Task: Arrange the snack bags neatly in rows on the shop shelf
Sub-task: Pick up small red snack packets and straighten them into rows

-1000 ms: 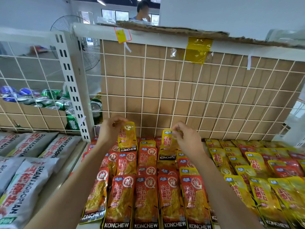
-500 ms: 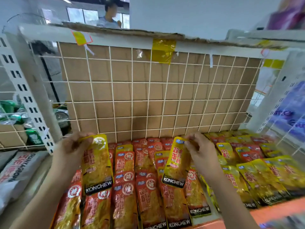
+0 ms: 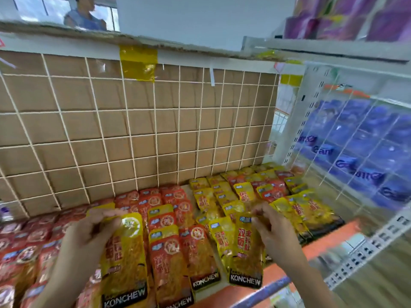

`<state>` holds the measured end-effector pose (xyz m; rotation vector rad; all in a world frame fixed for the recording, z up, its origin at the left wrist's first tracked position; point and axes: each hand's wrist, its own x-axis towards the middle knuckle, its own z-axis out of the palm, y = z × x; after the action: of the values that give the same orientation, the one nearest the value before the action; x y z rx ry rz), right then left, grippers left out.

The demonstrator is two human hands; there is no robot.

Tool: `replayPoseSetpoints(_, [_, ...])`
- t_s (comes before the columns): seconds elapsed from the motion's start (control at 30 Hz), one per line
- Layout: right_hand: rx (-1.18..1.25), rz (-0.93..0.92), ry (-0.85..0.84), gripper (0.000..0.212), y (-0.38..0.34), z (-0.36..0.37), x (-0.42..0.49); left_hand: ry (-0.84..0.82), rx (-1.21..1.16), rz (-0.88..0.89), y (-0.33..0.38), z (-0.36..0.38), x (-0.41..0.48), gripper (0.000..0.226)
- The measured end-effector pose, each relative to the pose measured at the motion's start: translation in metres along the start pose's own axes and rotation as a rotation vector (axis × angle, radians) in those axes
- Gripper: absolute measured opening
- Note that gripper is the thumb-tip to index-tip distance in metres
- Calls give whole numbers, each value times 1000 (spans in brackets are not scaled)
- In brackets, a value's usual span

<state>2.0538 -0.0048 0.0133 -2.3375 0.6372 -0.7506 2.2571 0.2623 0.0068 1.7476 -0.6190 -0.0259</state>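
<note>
My left hand pinches the top edge of a yellow KONCHEW snack bag, which hangs above the red bags at the lower left. My right hand pinches the top of a second yellow bag over the shelf's front edge. Red snack bags lie in rows on the left and middle of the shelf. Yellow snack bags lie overlapping in looser rows to the right, reaching back to the grid.
A white wire grid backed with cardboard closes the rear of the shelf. The shelf's orange front edge runs at the lower right. A perforated white upright and blue packets stand behind mesh on the right. A person stands beyond the shelf.
Both hands have carried their yellow bags to the right and nearer to me, lower over the rows. My view has swung right, so the left shelf and its cans are gone from sight.
</note>
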Motion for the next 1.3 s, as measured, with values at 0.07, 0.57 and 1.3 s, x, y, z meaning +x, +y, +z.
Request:
replayPoseSetpoints(0.07, [-9,24,-2,38,14,-14,-1,-27,-24,-10,1,19,1,33])
replayPoseSetpoints(0.57, [93,1,-98,26,129,-75,49,-59,-2,-102,30,172,-4,38])
replayPoseSetpoints(1.3, [-31,-183,-439,12,149,-22,109,-26,316,-218,40,275,1,22])
